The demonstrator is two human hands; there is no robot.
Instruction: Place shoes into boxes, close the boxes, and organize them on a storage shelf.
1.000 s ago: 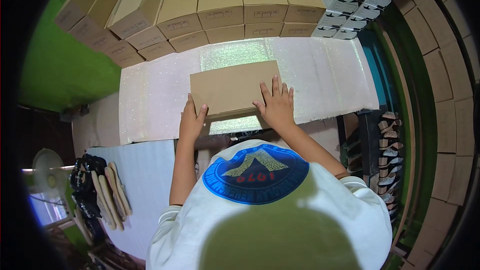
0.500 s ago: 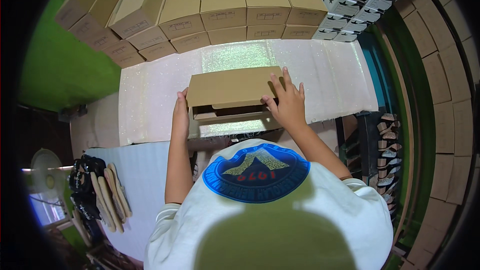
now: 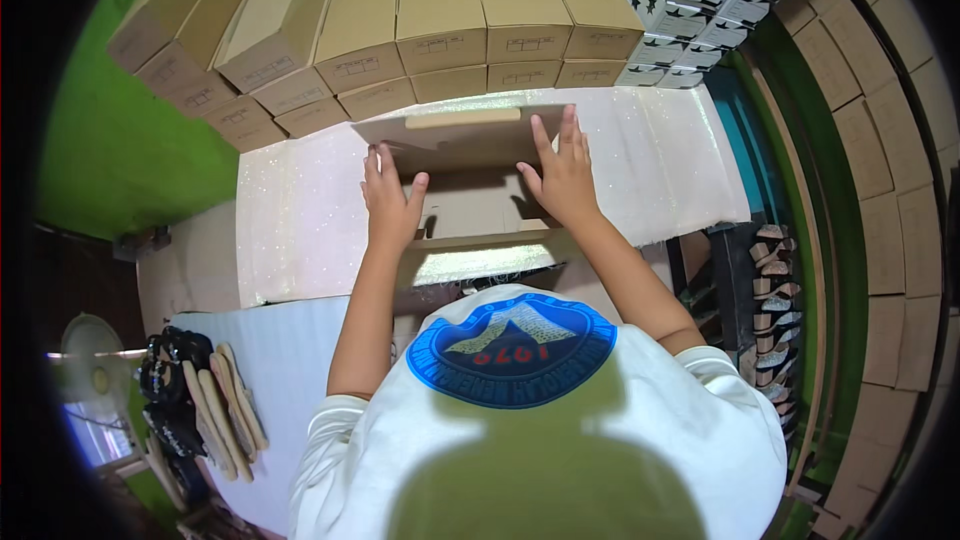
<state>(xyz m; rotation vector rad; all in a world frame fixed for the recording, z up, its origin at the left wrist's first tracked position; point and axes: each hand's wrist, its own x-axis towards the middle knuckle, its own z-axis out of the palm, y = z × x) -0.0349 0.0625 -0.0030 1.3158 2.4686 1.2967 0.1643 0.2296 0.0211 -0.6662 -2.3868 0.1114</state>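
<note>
- A brown cardboard box (image 3: 470, 205) is lying on the counter (image 3: 660, 155), in front of the person, with its inside showing.
- The box's lid (image 3: 455, 140) is standing raised along the far side, its inner face turning toward the person.
- The left hand (image 3: 393, 202) is reaching to the left end of the lid, fingers extending upward and thumb spreading away; whether it is pressing on the cardboard, one cannot tell.
- The right hand (image 3: 563, 178) is spreading its fingers over the lid's right end, thumb pointing inward; its grip, if any, is not showing clearly.
- Brown boxes (image 3: 440, 15) are standing in stacked rows along the counter's far edge.
- White boxes with black stars (image 3: 690, 5) are sitting stacked to the right of them.
- More brown cartons (image 3: 880, 165) are lining the far right.
- A fan (image 3: 95, 360) is standing at the lower left.
- The person is wearing a white shirt (image 3: 400, 460) with a blue badge (image 3: 510, 350).
</note>
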